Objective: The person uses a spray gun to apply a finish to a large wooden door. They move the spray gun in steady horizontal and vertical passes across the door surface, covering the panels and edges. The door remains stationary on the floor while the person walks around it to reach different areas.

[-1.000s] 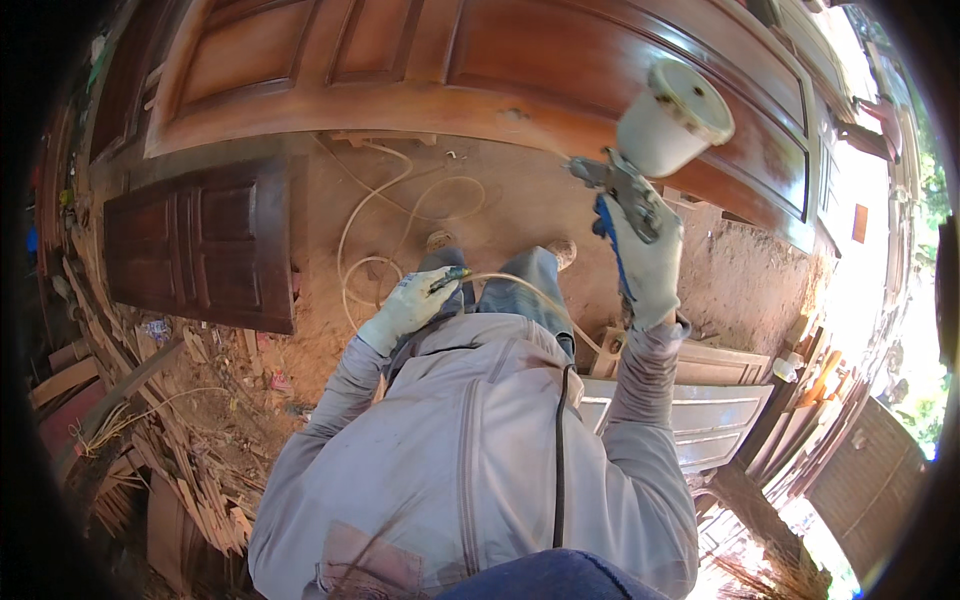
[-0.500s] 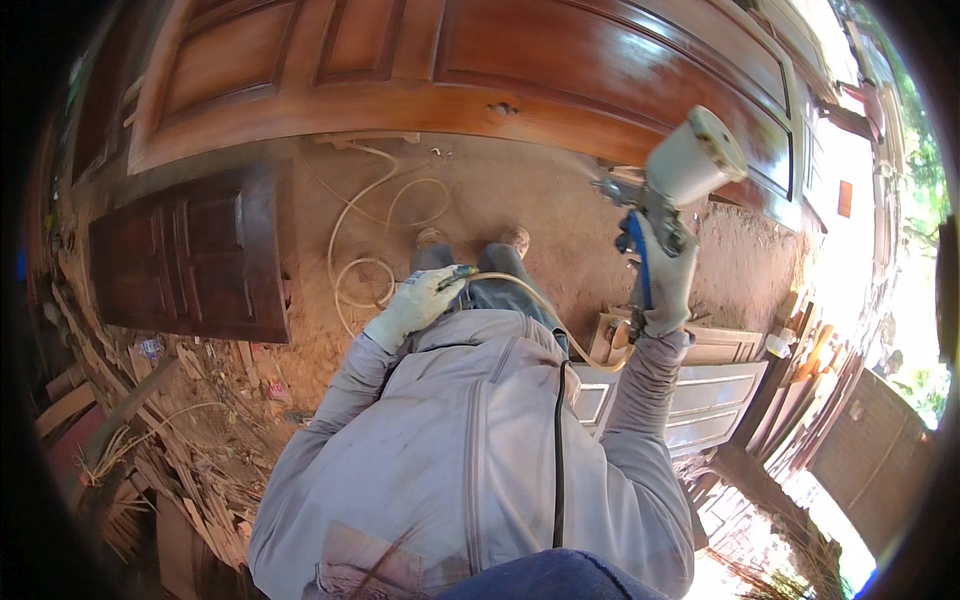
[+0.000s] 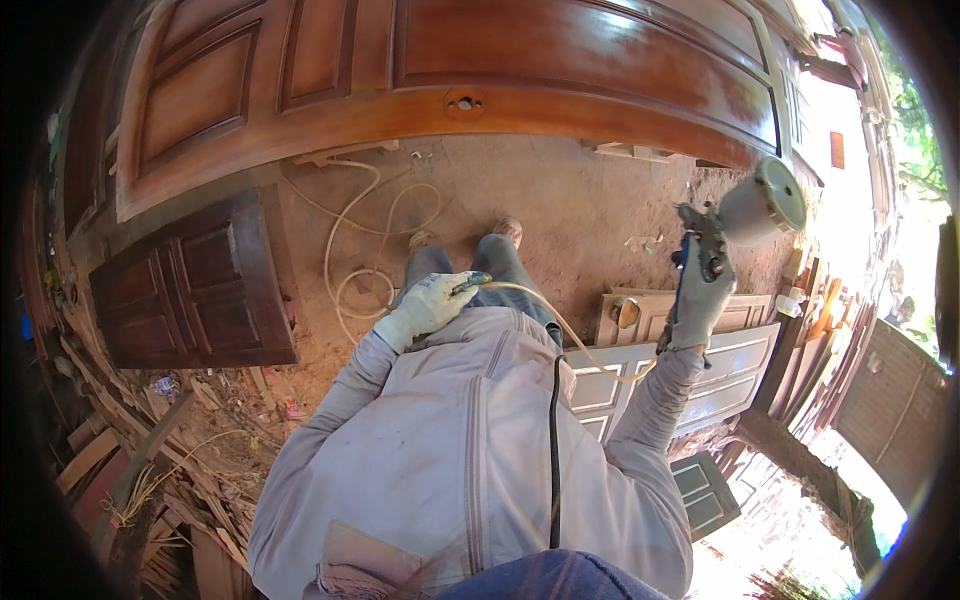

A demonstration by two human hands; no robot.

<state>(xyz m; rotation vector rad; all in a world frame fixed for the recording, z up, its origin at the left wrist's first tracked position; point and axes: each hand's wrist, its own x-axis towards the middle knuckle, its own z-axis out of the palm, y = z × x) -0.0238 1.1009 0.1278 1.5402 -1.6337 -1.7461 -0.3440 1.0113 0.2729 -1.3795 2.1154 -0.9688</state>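
Note:
My right hand [image 3: 700, 300], in a pale work glove, is closed round the handle of a spray gun [image 3: 708, 243] out to my right. A light grey paint cup [image 3: 763, 205] sits on the gun, tilted to the right. A thin cream air hose [image 3: 575, 335] runs from near my right wrist across to my left hand [image 3: 433, 308]. That gloved hand is closed on the hose in front of my waist. Ahead of me lies a large glossy red-brown panelled door [image 3: 440, 105], with a round hole in its near edge. The gun is apart from the door's near right end.
A dark brown panelled door [image 3: 190, 285] lies at the left. Grey panelled doors [image 3: 700, 385] lean at the right, behind my right arm. More of the hose [image 3: 345, 225] is looped on the dirt floor [image 3: 560, 210]. Scrap wood [image 3: 195, 480] is heaped at the lower left.
My right hand has moved right and nearer to me with the spray gun, away from the door's edge. My left hand still holds the hose. The view has shifted slightly.

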